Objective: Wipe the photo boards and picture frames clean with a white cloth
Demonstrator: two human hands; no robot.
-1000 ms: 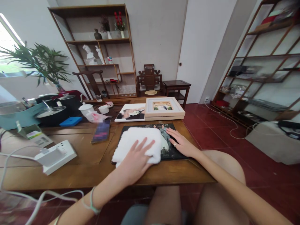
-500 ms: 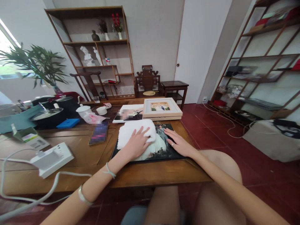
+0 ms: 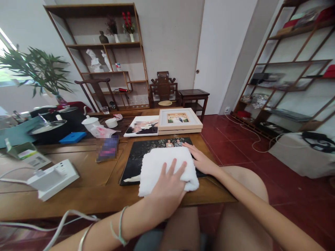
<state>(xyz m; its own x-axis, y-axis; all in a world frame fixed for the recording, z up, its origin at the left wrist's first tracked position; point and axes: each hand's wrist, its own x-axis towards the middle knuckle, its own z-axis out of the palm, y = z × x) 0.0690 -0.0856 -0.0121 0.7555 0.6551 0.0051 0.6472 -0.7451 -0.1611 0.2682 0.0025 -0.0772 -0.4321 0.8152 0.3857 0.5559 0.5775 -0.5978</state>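
A dark glossy photo print [image 3: 136, 157] lies flat on the wooden table [image 3: 86, 174] in front of me. A folded white cloth [image 3: 162, 164] rests on its near right part. My left hand [image 3: 170, 184] presses flat on the cloth with fingers spread. My right hand [image 3: 200, 160] lies flat on the print's right edge, fingers stretched out, partly hidden behind the cloth.
Behind the print lie another photo [image 3: 142, 126] and a stacked white picture frame [image 3: 179, 120]. A white power strip [image 3: 53, 177] with cables, a blue pad [image 3: 69, 137], pots [image 3: 48, 127] and cups sit at left. Shelves line the back wall and right side.
My left hand has dragged the white cloth from the print's far middle toward me and to the right, uncovering the people at the top. My right hand stayed on the print's right edge.
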